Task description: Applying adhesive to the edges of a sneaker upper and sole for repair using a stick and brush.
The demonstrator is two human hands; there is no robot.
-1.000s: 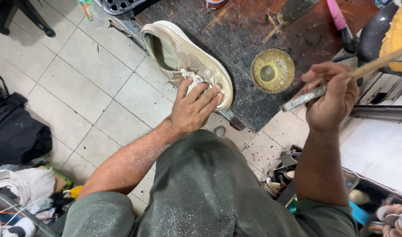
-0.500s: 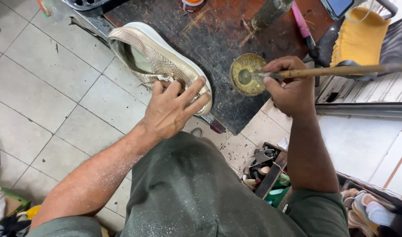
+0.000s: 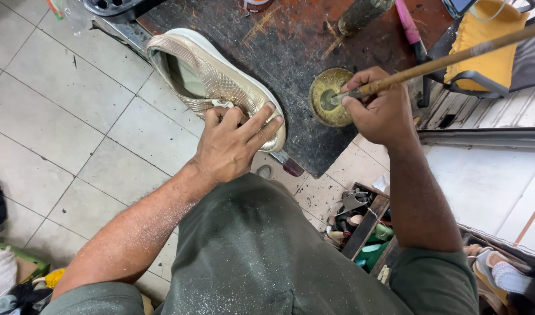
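Note:
A beige-gold sneaker with a white sole (image 3: 212,81) lies on its side at the edge of a dark, stained work board (image 3: 302,52). My left hand (image 3: 232,143) presses down on its toe end, fingers spread over the upper. My right hand (image 3: 381,108) grips a long wooden-handled brush (image 3: 454,58) whose tip sits inside a small round tin (image 3: 330,96) caked with yellowish paste, on the board to the right of the shoe.
Grey tiled floor (image 3: 63,116) spreads to the left. A wooden box of tools and scraps (image 3: 361,224) stands on the floor by my right knee. A chair with a yellow cushion (image 3: 483,41) sits at the right, a pink-handled tool (image 3: 410,26) on the board.
My right hand has swung the brush left and down, bringing its tip into the tin. My left hand stays on the shoe.

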